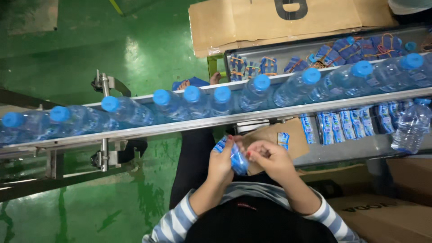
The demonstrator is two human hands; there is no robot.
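Observation:
My left hand (221, 163) and my right hand (269, 158) meet just below the conveyor rail (180, 126), both closed on a small stack of blue plastic label sleeves (237, 160). The left grips the stack from the side, while the right's fingers pinch at its top edge. Above my hands, a row of clear water bottles with blue caps (211, 101) stands on the conveyor, running from far left to upper right.
Loose label sleeves (346, 123) lie in a row on a metal shelf at right, beside a single uncapped bottle (411, 126). Rubber-banded label bundles (351, 48) fill a tray behind the conveyor. Cardboard sheets (252, 20) and boxes (387, 216) surround me; the floor (90, 40) is green.

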